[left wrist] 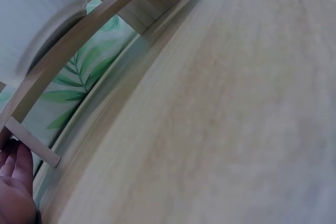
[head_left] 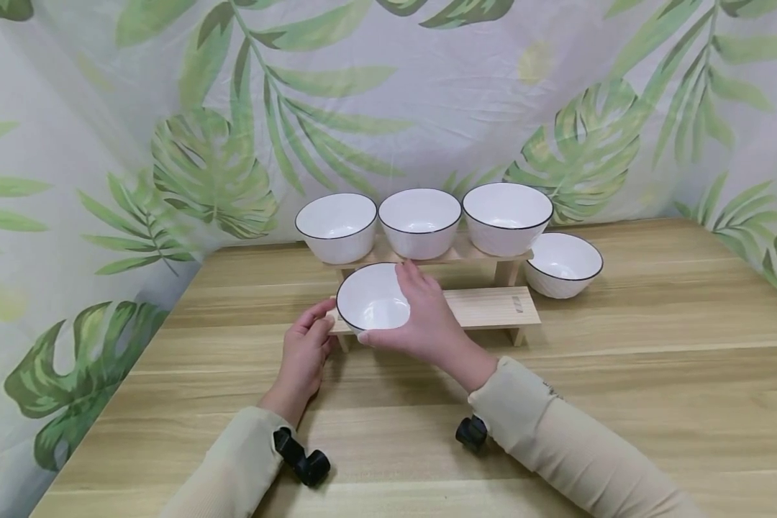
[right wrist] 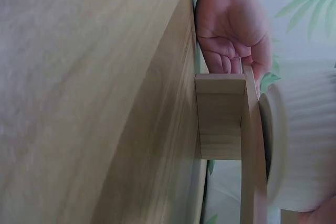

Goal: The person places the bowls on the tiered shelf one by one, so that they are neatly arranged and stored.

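Note:
My right hand [head_left: 430, 316] grips a white ribbed bowl [head_left: 370, 298] with a dark rim, thumb at the front and fingers at the far side. The bowl sits at the left part of the lower board of a two-tier wooden stand [head_left: 485, 308]. In the right wrist view the bowl's base [right wrist: 270, 140] is right at the board, slightly tilted. My left hand [head_left: 302, 352] holds the left end of that board, with the thumb above and curled fingers below. On the upper tier stand three similar bowls: left [head_left: 339, 244], middle [head_left: 421, 241] and right [head_left: 508, 234].
Another white bowl [head_left: 563, 277] rests on the wooden table [head_left: 654, 374], just right of the stand. A leaf-patterned cloth [head_left: 453, 93] hangs behind the table. Small black devices [head_left: 311, 466] are worn at both wrists.

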